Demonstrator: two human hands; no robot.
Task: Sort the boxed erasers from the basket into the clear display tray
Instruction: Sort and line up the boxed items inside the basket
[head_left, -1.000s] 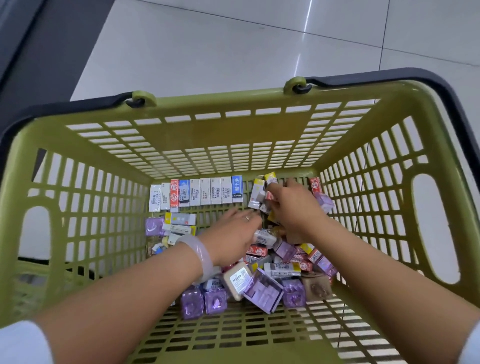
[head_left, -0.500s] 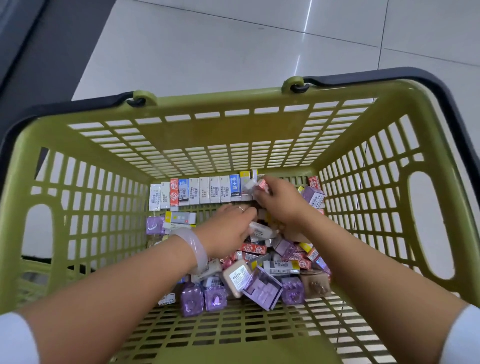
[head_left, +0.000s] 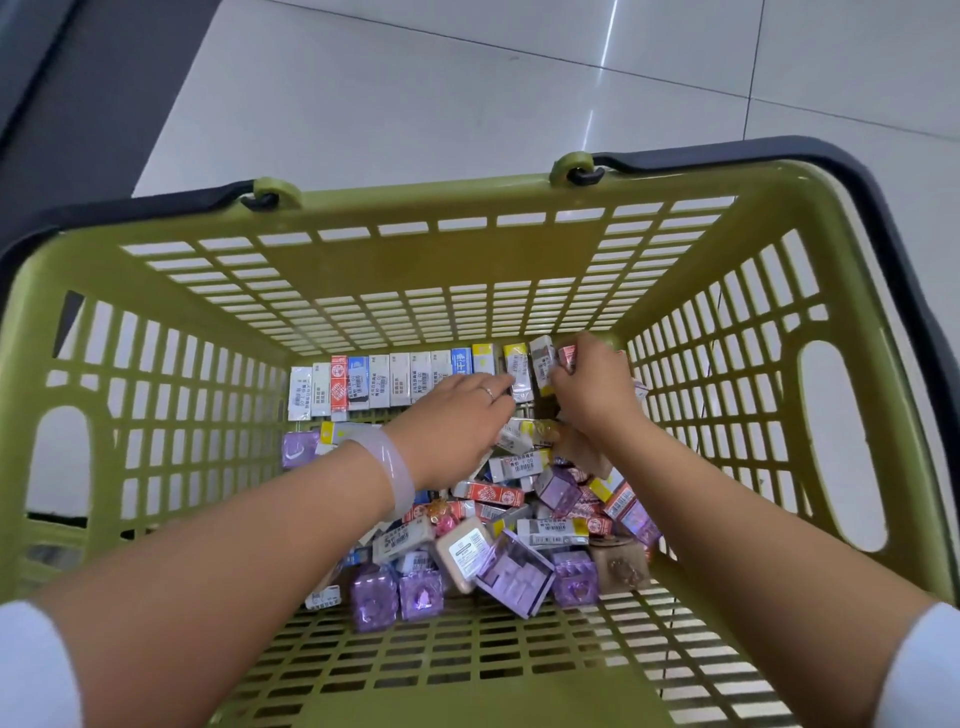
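While both arms reached down: the person stood over the green basket (head_left: 467, 218), hands working at its far end.

Row: boxed erasers (head_left: 400, 379) stood upright side by side along the far wall, running from about 11 o'clock towards 1 o'clock.

Loose pile: more small boxes (head_left: 519, 493) lay jumbled over the floor of the basket from the centre down to 5 o'clock, purple ones (head_left: 511, 571) nearest the person.

Right hand: the right hand (head_left: 592, 384), at 1 o'clock, was curled round a few boxes at the row's right end, one red-printed box showing at its fingertips.

Left hand: the left hand (head_left: 457, 421) lay flat with straight fingers touching the yellow-and-white box (head_left: 519, 374) at 12 o'clock, gripping nothing.

Tray: I could not see the clear display tray's walls among the boxes.

Handling: these looked light, stiff little cartons, some film-wrapped and likely slippery; I judged a pinch across the two broad faces safest, as squeezing the ends might crush them.

Risk: nudging one upright box could topple its neighbours.
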